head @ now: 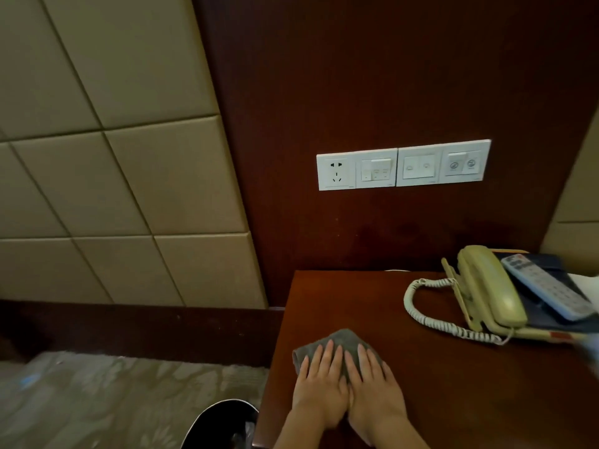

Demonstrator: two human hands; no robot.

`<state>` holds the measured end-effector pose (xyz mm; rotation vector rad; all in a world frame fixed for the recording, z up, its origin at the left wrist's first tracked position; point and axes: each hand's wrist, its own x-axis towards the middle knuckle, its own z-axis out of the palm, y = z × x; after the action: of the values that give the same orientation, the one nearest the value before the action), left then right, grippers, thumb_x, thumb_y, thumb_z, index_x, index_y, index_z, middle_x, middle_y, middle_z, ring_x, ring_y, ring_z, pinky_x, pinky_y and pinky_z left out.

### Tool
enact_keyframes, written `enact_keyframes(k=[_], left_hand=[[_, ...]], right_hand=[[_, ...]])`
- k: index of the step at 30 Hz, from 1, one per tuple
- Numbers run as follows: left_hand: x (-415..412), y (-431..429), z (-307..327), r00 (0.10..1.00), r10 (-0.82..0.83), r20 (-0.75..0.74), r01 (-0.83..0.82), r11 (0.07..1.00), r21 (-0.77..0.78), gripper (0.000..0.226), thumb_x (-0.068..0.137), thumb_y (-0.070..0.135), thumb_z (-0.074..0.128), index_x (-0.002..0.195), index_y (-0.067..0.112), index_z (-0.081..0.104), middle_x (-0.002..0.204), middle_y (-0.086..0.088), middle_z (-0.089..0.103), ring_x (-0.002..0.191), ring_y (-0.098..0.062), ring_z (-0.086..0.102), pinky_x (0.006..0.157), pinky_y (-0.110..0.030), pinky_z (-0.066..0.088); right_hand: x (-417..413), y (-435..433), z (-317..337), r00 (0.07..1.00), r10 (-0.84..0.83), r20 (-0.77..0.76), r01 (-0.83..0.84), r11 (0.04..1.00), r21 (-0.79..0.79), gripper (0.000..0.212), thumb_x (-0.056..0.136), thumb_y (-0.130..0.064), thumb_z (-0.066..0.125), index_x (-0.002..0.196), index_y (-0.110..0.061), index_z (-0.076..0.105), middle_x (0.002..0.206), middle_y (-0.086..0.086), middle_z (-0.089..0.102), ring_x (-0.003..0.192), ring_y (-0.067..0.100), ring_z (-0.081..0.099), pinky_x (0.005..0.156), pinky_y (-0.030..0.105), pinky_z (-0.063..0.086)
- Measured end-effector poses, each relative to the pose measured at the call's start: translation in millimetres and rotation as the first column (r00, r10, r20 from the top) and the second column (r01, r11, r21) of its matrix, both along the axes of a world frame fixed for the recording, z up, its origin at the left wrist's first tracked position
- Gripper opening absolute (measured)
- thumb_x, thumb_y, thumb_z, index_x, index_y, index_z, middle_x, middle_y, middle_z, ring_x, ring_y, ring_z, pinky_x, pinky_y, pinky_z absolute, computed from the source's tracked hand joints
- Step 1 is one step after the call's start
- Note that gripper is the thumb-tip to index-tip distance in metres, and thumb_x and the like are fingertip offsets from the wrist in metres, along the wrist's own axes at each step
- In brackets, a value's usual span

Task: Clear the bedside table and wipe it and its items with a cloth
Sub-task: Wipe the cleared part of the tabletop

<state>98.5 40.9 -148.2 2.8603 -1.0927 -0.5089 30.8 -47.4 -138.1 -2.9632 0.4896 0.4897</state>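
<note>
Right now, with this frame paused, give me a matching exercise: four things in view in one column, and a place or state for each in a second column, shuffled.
Things
1. cloth
2. telephone
3. remote control
4. socket panel

Places or states
A. fixed on the wooden wall above the table
B. lying on a dark blue folder at the far right
C. pressed flat under the left hand and right hand
D. beige, with its coiled cord looped out to its left

Pairs: 1-C, 2-D, 3-B, 4-A

Remote [551,288] and bin [223,422] edge-cropped.
</note>
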Motion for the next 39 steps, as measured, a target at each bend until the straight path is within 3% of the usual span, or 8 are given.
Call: enact_keyframes(k=[6, 12, 19, 27, 39], left_hand=[[-22, 18, 4, 1.000, 0.009, -0.015, -0.009, 1.000, 0.017, 0.055, 0.103, 0.037, 0.012, 0.152, 0.021, -0.009, 0.158, 0.003, -0.018, 0.145, -0.014, -0.017, 0.116, -0.036, -0.010], [-22, 19, 3, 1.000, -0.003, 0.001, 0.003, 1.000, 0.003, 0.056, 0.103, 0.036, 0.014, 0.152, 0.020, -0.008, 0.159, 0.001, -0.016, 0.146, -0.016, -0.014, 0.117, -0.038, -0.008], [-2, 10, -2, 1.000, 0.030, -0.005, -0.030, 0.999, -0.016, 0.056, 0.103, 0.037, 0.012, 0.152, 0.021, -0.010, 0.158, 0.002, -0.018, 0.145, -0.015, -0.016, 0.116, -0.037, -0.010], [60, -12, -2, 0.998, 0.052, 0.022, -0.051, 0.998, -0.031, 0.054, 0.103, 0.035, 0.012, 0.152, 0.022, -0.008, 0.159, 0.002, -0.016, 0.146, -0.016, -0.014, 0.117, -0.038, -0.008], [193, -105, -1, 0.997, 0.061, 0.057, -0.057, 0.996, -0.068, 0.055, 0.102, 0.035, 0.016, 0.153, 0.021, 0.000, 0.161, 0.000, -0.007, 0.147, -0.018, -0.006, 0.118, -0.041, -0.004]], right_hand=[[-23, 16, 2, 1.000, 0.012, -0.016, -0.012, 1.000, 0.004, 0.061, 0.103, -0.039, 0.015, 0.151, -0.016, -0.014, 0.158, 0.008, -0.021, 0.147, 0.022, -0.014, 0.119, 0.039, -0.001], [-25, 18, 5, 0.999, 0.035, -0.036, -0.037, 0.998, -0.048, 0.071, 0.100, -0.042, 0.024, 0.150, -0.015, -0.019, 0.157, 0.012, -0.024, 0.146, 0.026, -0.017, 0.119, 0.041, -0.003], [-5, 9, -5, 0.999, 0.019, 0.038, -0.017, 0.999, -0.029, 0.064, 0.101, -0.040, 0.016, 0.151, -0.018, -0.018, 0.157, 0.010, -0.024, 0.146, 0.023, -0.017, 0.119, 0.039, -0.005], [57, -13, -10, 0.992, 0.014, 0.122, -0.012, 1.000, -0.012, 0.059, 0.102, -0.038, 0.012, 0.151, -0.019, -0.016, 0.158, 0.009, -0.022, 0.146, 0.023, -0.017, 0.119, 0.039, -0.007], [192, -100, -13, 0.989, -0.083, 0.121, 0.084, 0.996, -0.003, 0.055, 0.103, -0.034, 0.008, 0.152, -0.021, -0.013, 0.159, 0.007, -0.020, 0.147, 0.020, -0.016, 0.119, 0.038, -0.008]])
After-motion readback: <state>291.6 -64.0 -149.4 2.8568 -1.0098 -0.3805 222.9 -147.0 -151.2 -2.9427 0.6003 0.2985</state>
